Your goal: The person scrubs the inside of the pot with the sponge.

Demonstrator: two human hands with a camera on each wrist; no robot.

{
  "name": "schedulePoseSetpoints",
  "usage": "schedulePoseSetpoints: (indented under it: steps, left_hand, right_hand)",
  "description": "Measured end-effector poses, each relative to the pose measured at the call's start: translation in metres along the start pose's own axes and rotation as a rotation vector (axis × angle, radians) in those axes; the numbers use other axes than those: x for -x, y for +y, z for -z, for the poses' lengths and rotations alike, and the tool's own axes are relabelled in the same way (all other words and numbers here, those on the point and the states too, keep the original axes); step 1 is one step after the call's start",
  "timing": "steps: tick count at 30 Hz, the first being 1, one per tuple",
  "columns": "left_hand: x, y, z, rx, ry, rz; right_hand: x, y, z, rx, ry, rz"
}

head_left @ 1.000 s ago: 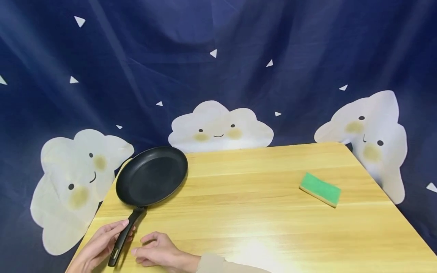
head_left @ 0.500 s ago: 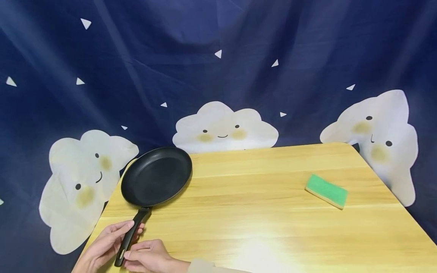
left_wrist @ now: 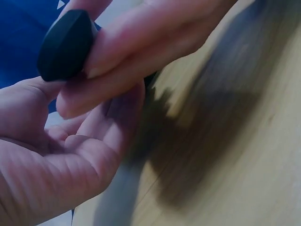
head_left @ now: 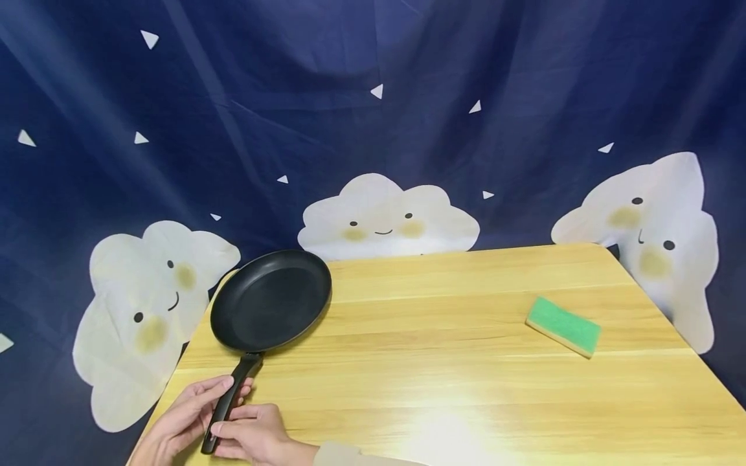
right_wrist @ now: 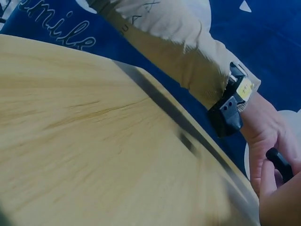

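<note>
A black frying pan [head_left: 271, 301] is at the left of the table in the head view, its cooking side facing up and its handle [head_left: 224, 408] pointing toward the person. My left hand [head_left: 189, 414] grips the handle midway, thumb on top and fingers beneath. Near the handle's end, my right hand [head_left: 256, 433] pinches it from the right, thumb on its upper face. Seen from the left wrist, the blunt handle end [left_wrist: 66, 44] sits between the right hand's fingers [left_wrist: 136, 56], above the left palm [left_wrist: 70, 165]. The right wrist view shows the handle tip [right_wrist: 280, 162] between both hands.
A green-topped sponge [head_left: 563, 327] lies on the right part of the wooden table [head_left: 419, 369]. Behind the table hangs a dark blue curtain [head_left: 326, 129] with clouds and white triangles. A wrist camera [right_wrist: 230, 110] is strapped over the left sleeve.
My right hand has come left to the handle's end and now pinches it. The left hand keeps its grip. The whole scene has shifted slightly right in the view.
</note>
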State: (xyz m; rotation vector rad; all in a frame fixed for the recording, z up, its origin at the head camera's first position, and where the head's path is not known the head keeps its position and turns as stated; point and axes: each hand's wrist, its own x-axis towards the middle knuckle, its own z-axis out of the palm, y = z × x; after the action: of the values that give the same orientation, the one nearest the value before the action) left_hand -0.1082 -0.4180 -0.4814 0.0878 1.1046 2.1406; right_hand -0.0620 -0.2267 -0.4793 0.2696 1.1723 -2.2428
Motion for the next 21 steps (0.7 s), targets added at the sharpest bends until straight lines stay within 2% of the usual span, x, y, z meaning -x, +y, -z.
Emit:
schedulePoseSetpoints:
  steps: [4,7,13,17,21]
  left_hand:
    - [0.000,-0.001,0.000,0.067,-0.036,-0.006]
    - [-0.001,-0.001,-0.003,0.070,-0.015,0.003]
    - [-0.006,-0.001,-0.010,0.016,0.070,0.017]
    - [-0.010,-0.002,-0.014,-0.041,0.099,0.008]
    - [-0.013,-0.004,-0.018,-0.125,0.162,0.008]
  right_hand:
    - [0.000,0.001,-0.001,0.038,0.033,0.020]
    - [0.001,0.000,-0.001,0.073,0.051,0.031]
    - [0.006,-0.006,0.004,0.133,0.086,0.031]
    - [0.008,-0.010,0.009,0.140,0.079,0.046]
    - [0.010,-0.012,0.016,0.156,0.060,0.046]
